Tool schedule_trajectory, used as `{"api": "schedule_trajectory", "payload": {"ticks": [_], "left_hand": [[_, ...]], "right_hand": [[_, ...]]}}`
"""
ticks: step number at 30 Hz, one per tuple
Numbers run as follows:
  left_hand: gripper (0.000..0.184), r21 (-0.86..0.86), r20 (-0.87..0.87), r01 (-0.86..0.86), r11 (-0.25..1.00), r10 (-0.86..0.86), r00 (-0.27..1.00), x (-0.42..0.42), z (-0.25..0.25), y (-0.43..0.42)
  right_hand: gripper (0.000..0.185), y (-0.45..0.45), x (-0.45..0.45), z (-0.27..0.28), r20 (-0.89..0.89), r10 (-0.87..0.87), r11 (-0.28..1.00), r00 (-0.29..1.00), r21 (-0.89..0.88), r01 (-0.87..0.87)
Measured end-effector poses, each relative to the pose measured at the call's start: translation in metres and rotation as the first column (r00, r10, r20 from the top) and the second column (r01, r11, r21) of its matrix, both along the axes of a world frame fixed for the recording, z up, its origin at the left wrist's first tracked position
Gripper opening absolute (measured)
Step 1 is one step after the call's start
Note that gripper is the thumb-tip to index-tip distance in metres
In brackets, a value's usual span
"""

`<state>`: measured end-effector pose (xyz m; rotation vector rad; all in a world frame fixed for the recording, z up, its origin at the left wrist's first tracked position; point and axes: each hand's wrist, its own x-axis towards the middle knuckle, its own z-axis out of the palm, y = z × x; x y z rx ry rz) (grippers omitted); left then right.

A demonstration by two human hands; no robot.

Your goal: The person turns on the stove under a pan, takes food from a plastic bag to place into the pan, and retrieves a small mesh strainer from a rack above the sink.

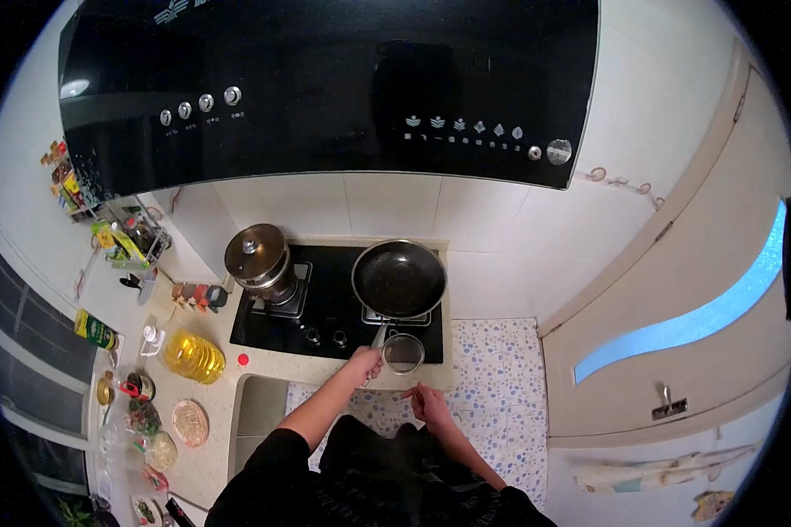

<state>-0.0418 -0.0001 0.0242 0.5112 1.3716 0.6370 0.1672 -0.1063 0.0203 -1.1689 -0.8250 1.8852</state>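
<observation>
Left hand [366,364] reaching forward to a pan [399,281], right hand [428,405] lower.
The left fingers wrap the handle [380,336] of the pan, on the right burner; the right fingers curl loosely, thing-free, near the counter's [303,367] near edge.

White walls [646,105], blue-speckled floor [497,378], 1 beige door [668,285].

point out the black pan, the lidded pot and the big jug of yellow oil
black pan [399,279]: head view, on its inside cooking surface
lidded pot [260,261]: head view, on its lid
jug of yellow oil [193,357]: head view, on the middle of its body
</observation>
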Motion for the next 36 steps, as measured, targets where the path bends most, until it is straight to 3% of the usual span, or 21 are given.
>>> {"api": "schedule_trajectory", "payload": {"ticks": [6, 8, 10, 13, 16, 22, 36], "left_hand": [[0.028, 0.014, -0.112, 0.057, 0.998, -0.055, 0.992, 0.010, 0.023, 0.007], [0.027, -0.008, -0.151, 0.077, 0.997, -0.078, 0.985, 0.008, 0.036, 0.003], [0.027, -0.016, -0.184, 0.116, 0.993, -0.117, 0.976, 0.007, 0.052, 0.002], [0.028, 0.000, -0.090, 0.100, 0.995, -0.099, 0.991, 0.001, 0.037, 0.002], [0.030, 0.009, -0.080, 0.079, 0.997, -0.078, 0.994, -0.002, 0.028, -0.004], [0.032, 0.049, -0.091, 0.126, 0.991, -0.122, 0.988, 0.000, 0.034, -0.013], [0.030, 0.146, -0.230, 0.077, 0.986, -0.042, 0.972, 0.011, 0.047, -0.019]], "right_hand": [[0.048, 0.003, 0.018, -0.003, 0.025, 0.031, 0.999, 0.999, 0.010, -0.031], [0.048, 0.005, 0.018, -0.024, 0.129, -0.004, 0.958, 0.992, 0.285, -0.033], [0.049, 0.004, 0.020, 0.004, -0.009, 0.005, 1.000, 1.000, -0.026, -0.005], [0.050, 0.000, 0.027, 0.002, -0.035, 0.002, 1.000, 0.999, -0.029, -0.003], [0.049, -0.009, 0.032, 0.004, 0.014, 0.006, 0.998, 1.000, 0.067, -0.007], [0.051, -0.010, 0.037, -0.012, 0.003, -0.004, 0.998, 1.000, 0.060, 0.004], [0.045, -0.008, 0.045, -0.007, 0.004, -0.030, 0.999, 1.000, 0.022, 0.030]]}}
